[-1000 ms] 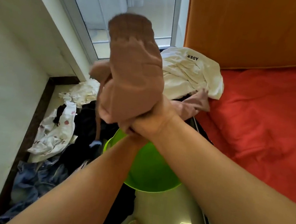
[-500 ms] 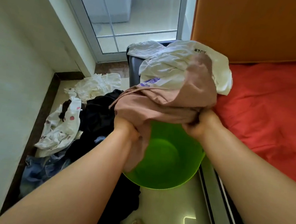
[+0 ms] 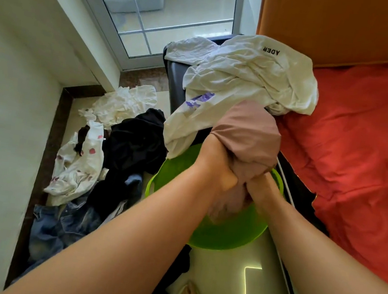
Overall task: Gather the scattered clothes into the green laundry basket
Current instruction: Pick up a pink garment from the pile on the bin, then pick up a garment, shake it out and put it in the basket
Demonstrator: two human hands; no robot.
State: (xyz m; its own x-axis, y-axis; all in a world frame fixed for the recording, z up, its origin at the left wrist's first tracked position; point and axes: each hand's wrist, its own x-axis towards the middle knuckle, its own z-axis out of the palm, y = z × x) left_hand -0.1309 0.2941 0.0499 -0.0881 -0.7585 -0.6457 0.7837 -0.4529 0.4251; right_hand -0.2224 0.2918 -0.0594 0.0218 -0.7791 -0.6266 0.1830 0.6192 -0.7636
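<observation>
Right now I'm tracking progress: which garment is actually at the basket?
The dusty-pink garment, gripped by the left hand and right hand over the green laundry basket. The white ADER shirt, black clothes and jeans lie outside it.

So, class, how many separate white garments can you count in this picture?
3: a white shirt on the bed corner, a crumpled white cloth on the floor by the door, a spotted white top beside the wall. Others may be buried.

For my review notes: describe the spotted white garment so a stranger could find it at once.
Start at the cream wall on the left and look down to the floor strip beside it. There a crumpled white garment lies between the plain white cloth and the jeans. Only it has small pink-red spots.
</observation>
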